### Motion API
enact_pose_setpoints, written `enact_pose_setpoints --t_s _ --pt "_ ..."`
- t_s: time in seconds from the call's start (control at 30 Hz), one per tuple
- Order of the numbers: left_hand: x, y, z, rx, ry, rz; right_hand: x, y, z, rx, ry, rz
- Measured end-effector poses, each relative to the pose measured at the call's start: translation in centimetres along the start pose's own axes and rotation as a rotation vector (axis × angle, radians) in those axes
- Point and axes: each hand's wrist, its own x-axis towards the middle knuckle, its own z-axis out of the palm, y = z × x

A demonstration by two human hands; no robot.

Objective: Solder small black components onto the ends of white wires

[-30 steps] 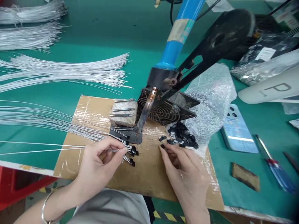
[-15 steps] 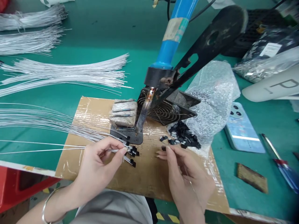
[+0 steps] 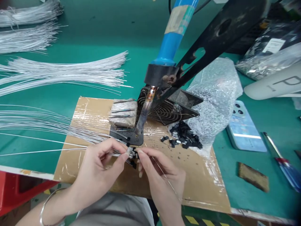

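My left hand [image 3: 103, 169] pinches a thin white wire [image 3: 70, 149] near its end, between thumb and forefinger. My right hand [image 3: 162, 179] is closed, its thumb and forefinger on a small black piece at the tip of that wire; the fingertips partly hide it. A thin silvery strand [image 3: 168, 182], like solder wire, runs through the right hand's fingers and across its palm. Under and behind the left hand lie more white wires [image 3: 47, 121], several with black pieces on their ends. The two hands' fingertips almost meet.
A blue-handled soldering iron [image 3: 166, 47] on a black metal arm [image 3: 211, 40] points down just beyond my hands. Nearby are a small black fan [image 3: 162, 110], a pale block with metal rods [image 3: 123, 117], loose black pieces [image 3: 185, 135], bubble wrap [image 3: 213, 103] and a phone [image 3: 244, 128].
My right hand has moved left from beside the pile of black pieces to my left fingertips, carrying a small black piece. My left hand has stayed nearly still, and the view has shifted slightly.
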Motion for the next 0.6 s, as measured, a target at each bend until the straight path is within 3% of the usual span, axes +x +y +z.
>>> enact_pose_setpoints --t_s 0.1,0.27,0.47,0.6 --pt "0.11 0.39 0.07 -0.028 -0.036 0.005 -0.08 0.18 0.45 0.041 0.021 0.039" --pt "0.28 0.48 0.15 0.002 -0.014 0.007 0.05 0.35 0.44 0.027 -0.020 -0.047" --pt "0.41 0.36 0.30 -0.020 0.003 0.006 -0.13 -0.04 0.65 0.011 0.022 0.034" --pt "0.43 0.41 0.28 -0.023 0.003 0.003 -0.04 0.38 0.56 0.036 -0.005 -0.017"
